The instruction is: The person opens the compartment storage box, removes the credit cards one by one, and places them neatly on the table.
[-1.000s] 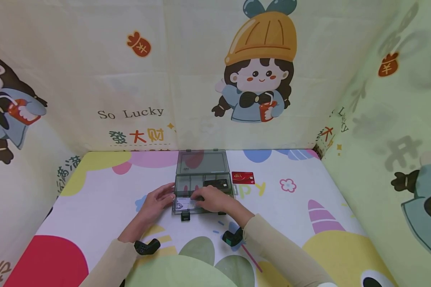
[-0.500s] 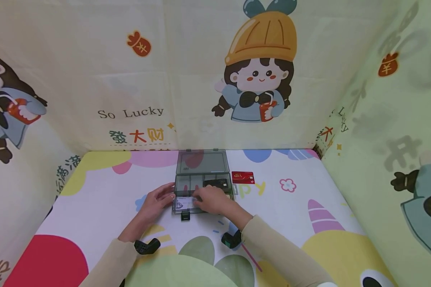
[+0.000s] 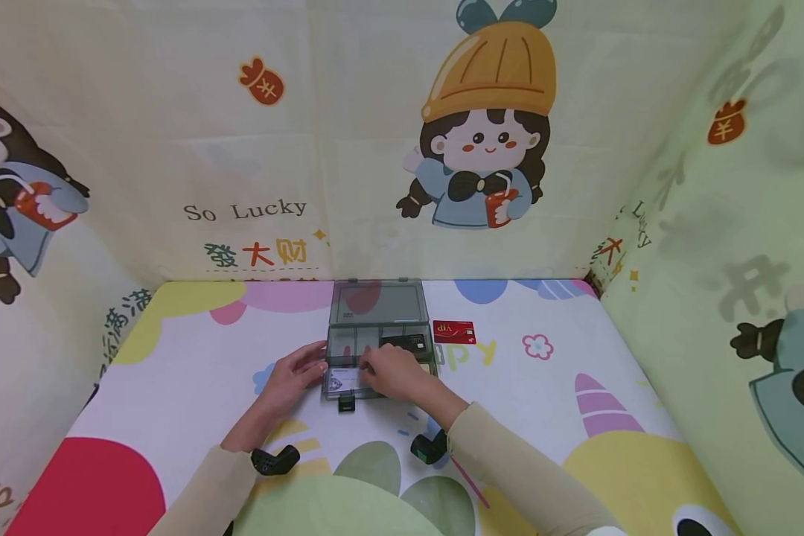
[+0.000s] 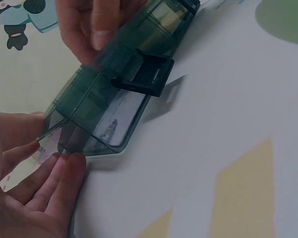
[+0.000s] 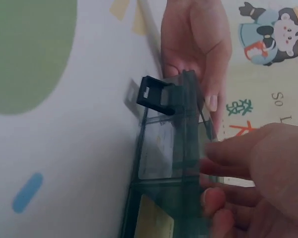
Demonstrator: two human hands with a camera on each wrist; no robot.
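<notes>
Left hand [image 3: 295, 378] rests relaxed against box [image 3: 339, 342] at nine o'clock; right hand [image 3: 395, 371], grip unclear, might, brushing it, shift black card [image 3: 410, 342]

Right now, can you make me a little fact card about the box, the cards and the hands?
Box: dark, see-through, with compartments
Lid: open, folded back away from the person
White card: front left compartment
Black card: back right of the box
Gold card: in a front compartment, partly hidden
Red card: outside, on the table, right of the box
Left hand: touching the box's left side
Right hand: fingers inside the box; can't tell whether they hold anything
</notes>
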